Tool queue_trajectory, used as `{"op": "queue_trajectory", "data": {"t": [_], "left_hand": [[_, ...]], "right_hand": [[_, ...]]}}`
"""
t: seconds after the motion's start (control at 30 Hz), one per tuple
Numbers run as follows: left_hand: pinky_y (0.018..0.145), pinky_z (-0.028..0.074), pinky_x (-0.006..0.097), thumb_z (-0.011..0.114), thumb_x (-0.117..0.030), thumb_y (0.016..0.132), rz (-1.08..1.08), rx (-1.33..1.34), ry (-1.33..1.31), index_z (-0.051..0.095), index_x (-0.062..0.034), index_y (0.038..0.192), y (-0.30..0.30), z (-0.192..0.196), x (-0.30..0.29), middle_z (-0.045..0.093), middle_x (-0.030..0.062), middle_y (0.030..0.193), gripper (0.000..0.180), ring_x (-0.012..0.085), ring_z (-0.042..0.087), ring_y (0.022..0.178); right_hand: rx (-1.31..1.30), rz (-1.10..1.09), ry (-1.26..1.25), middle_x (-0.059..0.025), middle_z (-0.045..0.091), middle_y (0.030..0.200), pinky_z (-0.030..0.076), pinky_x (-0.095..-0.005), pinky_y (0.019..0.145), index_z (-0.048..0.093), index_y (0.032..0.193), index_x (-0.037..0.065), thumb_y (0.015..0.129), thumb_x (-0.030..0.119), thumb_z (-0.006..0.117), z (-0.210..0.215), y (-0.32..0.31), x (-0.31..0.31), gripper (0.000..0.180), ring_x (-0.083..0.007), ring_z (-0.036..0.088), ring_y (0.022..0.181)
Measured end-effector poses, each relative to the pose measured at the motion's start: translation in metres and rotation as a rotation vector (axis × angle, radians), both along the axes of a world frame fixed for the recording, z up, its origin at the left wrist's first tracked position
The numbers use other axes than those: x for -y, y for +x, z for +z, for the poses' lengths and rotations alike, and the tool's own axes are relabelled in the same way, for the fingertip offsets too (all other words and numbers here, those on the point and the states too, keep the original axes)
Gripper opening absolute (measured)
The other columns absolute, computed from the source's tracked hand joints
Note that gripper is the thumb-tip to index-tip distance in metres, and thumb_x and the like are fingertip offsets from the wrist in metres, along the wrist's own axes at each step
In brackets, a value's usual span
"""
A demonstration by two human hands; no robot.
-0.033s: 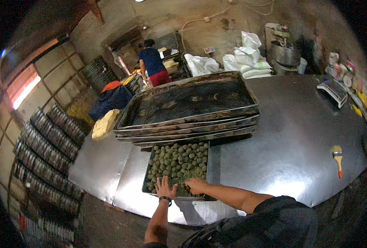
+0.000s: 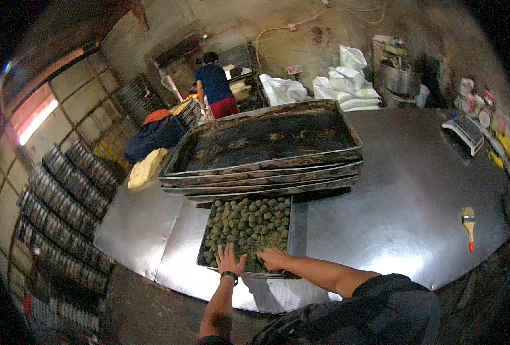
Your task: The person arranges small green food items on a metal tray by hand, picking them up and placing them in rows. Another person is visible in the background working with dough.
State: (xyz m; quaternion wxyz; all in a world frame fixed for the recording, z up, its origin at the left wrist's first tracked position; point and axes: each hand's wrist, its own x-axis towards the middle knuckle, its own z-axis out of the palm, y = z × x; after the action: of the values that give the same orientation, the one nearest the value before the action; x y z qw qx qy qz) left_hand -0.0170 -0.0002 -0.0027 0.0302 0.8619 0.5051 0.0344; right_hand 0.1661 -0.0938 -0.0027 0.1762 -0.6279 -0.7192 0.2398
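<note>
Your left hand [image 2: 228, 263] lies with fingers spread across the near edge of the tray [image 2: 291, 221], while your right hand [image 2: 273, 259], just beside it, has its fingers curled down at the loose crumbs [image 2: 273, 239]; you can't tell whether it grips any. Small greenish balls [image 2: 249, 215] fill the tray beyond both hands. Farther past them stand stacked pans [image 2: 266, 138], and a brush [image 2: 468, 227] lies on the tabletop [image 2: 347, 230], well right of your right hand.
</note>
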Motion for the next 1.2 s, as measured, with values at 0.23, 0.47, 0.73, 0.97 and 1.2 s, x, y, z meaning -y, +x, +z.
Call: {"op": "queue_trajectory", "data": {"t": [0.23, 0.47, 0.73, 0.97, 1.2], "left_hand": [[0.107, 0.013, 0.049, 0.041, -0.050, 0.085, 0.018, 0.057, 0.006, 0.028, -0.0119, 0.136, 0.006, 0.008, 0.005, 0.026, 0.0057, 0.142, 0.066, 0.0281, 0.010, 0.134], [0.107, 0.010, 0.050, 0.040, -0.047, 0.085, 0.020, 0.217, 0.061, 0.037, -0.0102, 0.131, -0.010, -0.009, 0.000, 0.031, 0.0099, 0.138, 0.059, 0.0299, 0.012, 0.133], [0.105, 0.006, 0.053, 0.040, -0.047, 0.083, -0.264, 0.321, 0.127, 0.040, -0.0071, 0.129, -0.032, -0.008, -0.005, 0.031, 0.0129, 0.138, 0.061, 0.0354, 0.011, 0.132], [0.103, 0.004, 0.059, 0.043, -0.044, 0.084, -0.580, 0.317, -0.125, 0.039, -0.0081, 0.130, -0.053, 0.028, -0.049, 0.026, 0.0164, 0.139, 0.059, 0.0376, 0.008, 0.132], [0.103, 0.003, 0.059, 0.039, -0.047, 0.085, -0.784, 0.158, -0.140, 0.037, -0.0097, 0.132, -0.055, 0.025, -0.075, 0.012, 0.0162, 0.144, 0.060, 0.0379, 0.004, 0.132]], "right_hand": [[0.012, -0.023, 0.167, -0.0222, 0.060, 0.091, 0.046, -0.0440, 0.076, 0.060, 0.096, 0.002, 0.073, 0.022, 0.059, -0.022, 0.014, -0.015, 0.031, -0.0363, 0.058, 0.088], [0.080, -0.164, 0.067, -0.0185, 0.058, 0.061, 0.046, -0.0448, 0.066, 0.064, 0.072, 0.001, 0.072, 0.055, 0.061, 0.030, -0.015, -0.008, 0.054, -0.0374, 0.059, 0.066], [0.249, -0.133, 0.029, -0.0220, 0.060, 0.086, 0.045, -0.0444, 0.068, 0.059, 0.093, 0.001, 0.071, 0.052, 0.064, 0.028, -0.031, -0.014, 0.056, -0.0367, 0.058, 0.082], [0.240, -0.210, 0.005, -0.0197, 0.061, 0.089, 0.047, -0.0420, 0.074, 0.058, 0.101, 0.010, 0.075, 0.025, 0.062, 0.008, -0.029, -0.014, 0.030, -0.0345, 0.059, 0.083], [0.349, -0.581, -0.213, -0.0191, 0.061, 0.093, 0.047, -0.0440, 0.075, 0.060, 0.107, 0.010, 0.081, 0.024, 0.053, -0.001, -0.057, -0.020, 0.030, -0.0342, 0.059, 0.085]]}}
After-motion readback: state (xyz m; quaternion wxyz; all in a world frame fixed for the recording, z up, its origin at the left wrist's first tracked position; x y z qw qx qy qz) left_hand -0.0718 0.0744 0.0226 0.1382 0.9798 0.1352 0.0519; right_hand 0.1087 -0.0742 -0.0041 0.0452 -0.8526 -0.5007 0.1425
